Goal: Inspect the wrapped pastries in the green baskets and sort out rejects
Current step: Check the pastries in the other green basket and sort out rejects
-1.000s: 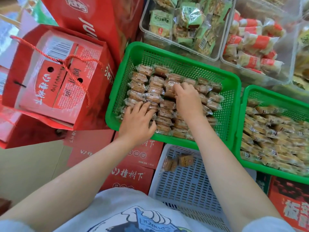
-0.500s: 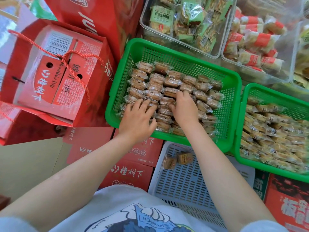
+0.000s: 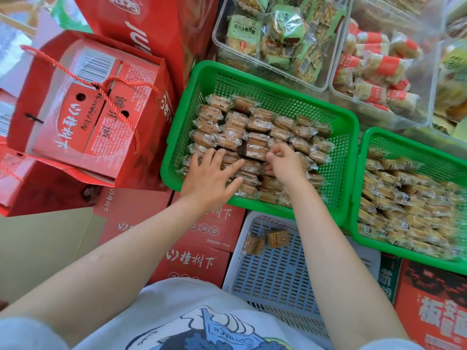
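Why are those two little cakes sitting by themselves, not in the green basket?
Two wrapped pastries lie alone in the pale slotted basket, apart from the rows in the green basket. Probably rejects. Nothing looks spilled.

A green basket holds rows of wrapped pastries. The left hand lies spread, fingers straight, on the near-left packs; the right hand curls its fingers at a pastry mid-basket. A second green basket sits right, and nearer, a grey crate holds two pastries.
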`<state>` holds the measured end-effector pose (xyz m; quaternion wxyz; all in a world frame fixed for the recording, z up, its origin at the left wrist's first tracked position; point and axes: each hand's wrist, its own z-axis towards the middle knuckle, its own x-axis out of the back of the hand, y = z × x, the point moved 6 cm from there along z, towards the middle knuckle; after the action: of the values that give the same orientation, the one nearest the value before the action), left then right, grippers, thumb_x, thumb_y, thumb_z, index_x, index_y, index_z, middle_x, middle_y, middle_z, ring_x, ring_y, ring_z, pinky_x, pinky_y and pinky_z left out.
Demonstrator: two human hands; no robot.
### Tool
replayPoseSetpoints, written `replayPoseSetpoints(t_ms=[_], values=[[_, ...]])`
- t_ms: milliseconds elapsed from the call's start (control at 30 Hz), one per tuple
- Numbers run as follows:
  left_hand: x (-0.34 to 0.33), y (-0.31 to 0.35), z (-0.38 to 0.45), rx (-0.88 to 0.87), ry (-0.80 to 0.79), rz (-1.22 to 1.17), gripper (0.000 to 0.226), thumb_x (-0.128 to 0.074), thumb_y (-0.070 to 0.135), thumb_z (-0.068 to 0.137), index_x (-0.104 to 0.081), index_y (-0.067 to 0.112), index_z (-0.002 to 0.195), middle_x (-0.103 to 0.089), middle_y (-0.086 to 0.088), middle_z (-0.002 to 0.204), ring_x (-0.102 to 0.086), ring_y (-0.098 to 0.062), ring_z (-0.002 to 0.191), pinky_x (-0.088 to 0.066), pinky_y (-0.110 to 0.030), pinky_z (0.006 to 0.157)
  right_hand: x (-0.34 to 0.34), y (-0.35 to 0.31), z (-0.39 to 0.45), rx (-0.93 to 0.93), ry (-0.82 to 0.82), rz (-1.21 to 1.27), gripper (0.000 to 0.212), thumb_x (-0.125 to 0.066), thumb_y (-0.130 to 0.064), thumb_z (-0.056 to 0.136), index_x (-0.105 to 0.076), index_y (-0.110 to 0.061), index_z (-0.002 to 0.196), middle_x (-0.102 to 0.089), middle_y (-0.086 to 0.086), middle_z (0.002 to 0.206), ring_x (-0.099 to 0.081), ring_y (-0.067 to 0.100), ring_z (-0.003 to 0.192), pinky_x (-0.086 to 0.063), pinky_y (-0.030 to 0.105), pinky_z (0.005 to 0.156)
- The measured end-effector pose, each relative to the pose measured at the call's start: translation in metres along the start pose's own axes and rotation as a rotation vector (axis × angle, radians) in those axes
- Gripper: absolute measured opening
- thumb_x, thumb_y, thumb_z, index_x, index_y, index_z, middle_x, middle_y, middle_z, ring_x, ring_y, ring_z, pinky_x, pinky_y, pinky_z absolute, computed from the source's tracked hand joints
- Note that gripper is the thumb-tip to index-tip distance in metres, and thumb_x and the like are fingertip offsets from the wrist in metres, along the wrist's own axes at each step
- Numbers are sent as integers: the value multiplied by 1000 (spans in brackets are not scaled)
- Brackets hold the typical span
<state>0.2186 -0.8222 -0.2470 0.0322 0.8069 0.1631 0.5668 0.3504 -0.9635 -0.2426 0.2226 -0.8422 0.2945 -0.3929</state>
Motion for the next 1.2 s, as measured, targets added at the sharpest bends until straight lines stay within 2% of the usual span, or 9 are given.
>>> replayPoseSetpoints(t_ms=[133,300,467,600,867,933,1067,1133,1200], values=[[-1,-1,0,0,-11,-12,58,-11,62,101,-10,47,156,-14,-10,166,-7,-30,153,-10,-55,119,7,6,-1,-30,-64,72,8,-58,-18,100,-61,-13,95,-68,7,104,-64,15,74,-58,31,73],[2,6,7,-72,62,31,68,-21,53,103,6,27,160,18,-5,167,20,-23,153,5,-53,123,11,1,-3,77,156,-146,8,-69,-23,93,-74,-18,89,-74,1,98,-63,15,89,-47,28,79],[-6,7,28,-68,-112,-39,71,-19,52,104,8,18,160,10,1,168,11,-16,154,8,-48,124,-1,-13,-13,233,226,-340,14,-63,-17,97,-74,-9,98,-71,5,101,-61,17,87,-40,22,73],[-6,7,28,-70,-125,-42,68,-20,51,105,4,20,161,6,4,169,8,-13,154,9,-48,124,0,-10,-10,175,187,-205,10,-47,-12,103,-55,-13,97,-59,1,88,-55,22,80,-37,26,57],[-4,6,26,-75,-117,-62,69,-23,51,105,6,21,161,6,4,169,10,-12,154,10,-48,124,27,-22,-29,159,25,61,10,-55,-21,99,-61,-17,91,-58,-4,86,-58,20,82,-49,34,73],[4,7,23,-39,-91,-118,71,-29,50,105,5,22,161,4,4,169,10,-12,154,13,-45,123,38,-25,-47,163,-8,311,16,-52,-13,100,-58,-15,85,-60,1,90,-61,21,90,-55,39,82],[53,11,-6,87,40,-699,67,-56,35,100,-23,32,158,-21,8,165,-14,-9,152,-9,-38,124,55,-25,-90,84,-178,940,20,-36,-6,104,-56,-3,100,-70,14,95,-69,24,87,-59,36,75],[78,24,-31,-13,-32,-1189,63,-68,27,95,-39,44,148,-40,17,155,-32,-2,144,-32,-30,114,54,-20,-111,30,-244,1082,28,-33,-10,105,-60,-3,106,-73,13,94,-70,23,84,-60,32,71],[100,38,-55,-157,-30,-1352,53,-75,24,89,-55,44,134,-57,18,141,-49,-3,133,-46,-24,102,47,-13,-129,-24,-290,1151,29,-34,-12,103,-62,-4,109,-73,13,91,-70,23,81,-60,30,68]])
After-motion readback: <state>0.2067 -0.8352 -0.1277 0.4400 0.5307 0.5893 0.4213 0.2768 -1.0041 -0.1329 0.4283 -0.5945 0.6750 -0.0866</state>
